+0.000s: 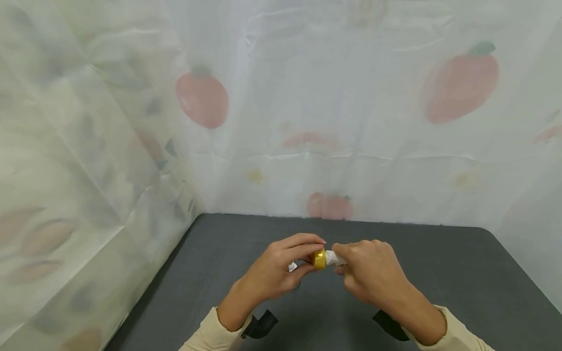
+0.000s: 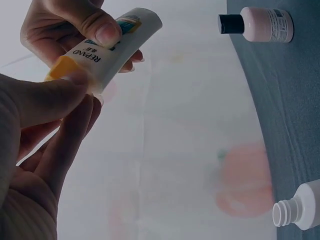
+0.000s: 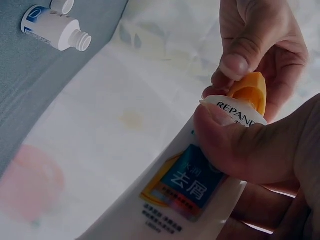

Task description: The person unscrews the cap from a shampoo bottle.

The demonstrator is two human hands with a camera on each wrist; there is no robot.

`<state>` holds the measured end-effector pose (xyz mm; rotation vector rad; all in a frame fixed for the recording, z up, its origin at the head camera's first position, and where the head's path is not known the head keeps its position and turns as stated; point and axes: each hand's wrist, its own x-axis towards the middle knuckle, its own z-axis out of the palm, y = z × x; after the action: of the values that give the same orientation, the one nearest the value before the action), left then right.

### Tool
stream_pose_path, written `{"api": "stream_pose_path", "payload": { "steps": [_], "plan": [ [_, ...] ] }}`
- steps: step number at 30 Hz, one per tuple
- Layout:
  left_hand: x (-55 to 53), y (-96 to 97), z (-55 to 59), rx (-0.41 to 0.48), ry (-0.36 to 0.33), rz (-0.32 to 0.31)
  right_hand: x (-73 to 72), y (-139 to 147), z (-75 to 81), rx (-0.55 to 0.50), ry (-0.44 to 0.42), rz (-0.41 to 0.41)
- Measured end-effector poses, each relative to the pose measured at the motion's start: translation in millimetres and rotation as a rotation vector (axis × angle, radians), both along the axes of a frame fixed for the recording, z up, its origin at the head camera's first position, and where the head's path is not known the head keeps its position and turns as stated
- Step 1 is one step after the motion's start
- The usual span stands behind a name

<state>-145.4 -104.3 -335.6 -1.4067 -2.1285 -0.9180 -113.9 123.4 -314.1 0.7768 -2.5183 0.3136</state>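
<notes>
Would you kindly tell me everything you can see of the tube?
The tube is white and looks plastic, with dark REPAND lettering near its yellow-orange cap and a blue, gold-edged label bearing white Chinese characters. Smaller dark print sits below that. It is held above the table, cap end toward the person's left. The left hand pinches the cap; the right hand grips the body. Whether the cap is open, I cannot tell.

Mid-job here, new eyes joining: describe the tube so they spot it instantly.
Start from the dark grey table in the head view. Above it, the right hand grips the white tube while the left hand pinches its yellow cap. That cap sets it apart from the bare-necked white bottle and the black-capped pink bottle.
</notes>
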Motion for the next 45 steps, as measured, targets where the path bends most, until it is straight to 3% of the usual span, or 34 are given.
{"api": "stream_pose_path", "payload": {
  "steps": [7, 20, 29, 32, 39, 41, 45],
  "plan": [
    [-2.0, -2.9, -1.3, -0.009, 0.055, 0.017, 0.3, 1.2, -0.6, -0.006, -0.002, 0.013],
    [-4.3, 1.3, -1.2, 0.029, 0.013, -0.03, 1.4, 0.4, 0.6, -0.03, 0.001, 0.018],
    [-4.8, 0.7, -0.1, 0.025, 0.032, -0.061, 1.5, 1.3, -0.3, -0.037, -0.015, 0.023],
    [-3.9, -0.7, 1.1, 0.003, 0.017, -0.056, 1.1, 1.0, -0.1, -0.031, -0.011, 0.029],
    [0.4, -1.5, 3.6, -0.019, -0.106, -0.037, 0.6, 0.2, 0.6, -0.008, -0.004, 0.014],
    [-0.3, -1.6, 2.7, -0.014, -0.093, -0.037, 0.7, 0.4, 0.8, -0.004, -0.007, 0.01],
    [-2.7, -2.9, 1.4, -0.017, 0.0, -0.025, 1.0, 1.2, 1.1, 0.001, -0.017, 0.013]
  ]
}}
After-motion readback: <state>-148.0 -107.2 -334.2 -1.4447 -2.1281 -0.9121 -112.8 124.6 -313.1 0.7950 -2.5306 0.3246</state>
